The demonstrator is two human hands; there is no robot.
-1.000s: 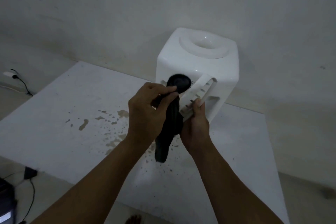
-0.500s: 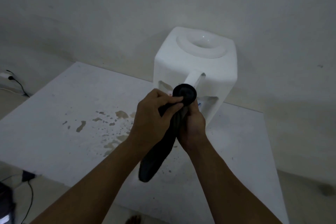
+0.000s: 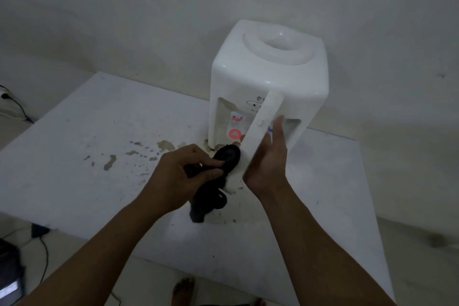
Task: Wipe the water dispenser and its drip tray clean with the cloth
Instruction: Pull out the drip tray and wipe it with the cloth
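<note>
A white water dispenser (image 3: 268, 74) stands at the back of the white table (image 3: 74, 156). The white drip tray (image 3: 263, 126) is off the dispenser and held up edge-on in front of it. My right hand (image 3: 267, 159) holds the tray from its right side, fingers pointing up along it. My left hand (image 3: 183, 176) grips a black cloth (image 3: 211, 196) and presses its bunched end against the tray's lower end. The cloth's tail hangs down to the table.
Brown wet stains (image 3: 139, 154) spatter the table left of the dispenser. A wall socket with a black cable (image 3: 15, 107) is at the far left. A dark device (image 3: 10, 273) sits on the floor at lower left. My bare foot (image 3: 183, 290) shows below the table edge.
Both hands have come down toward the table with the tray and cloth. The tray has turned edge-on, its slotted face no longer showing, and the cloth now rubs its lower end.
</note>
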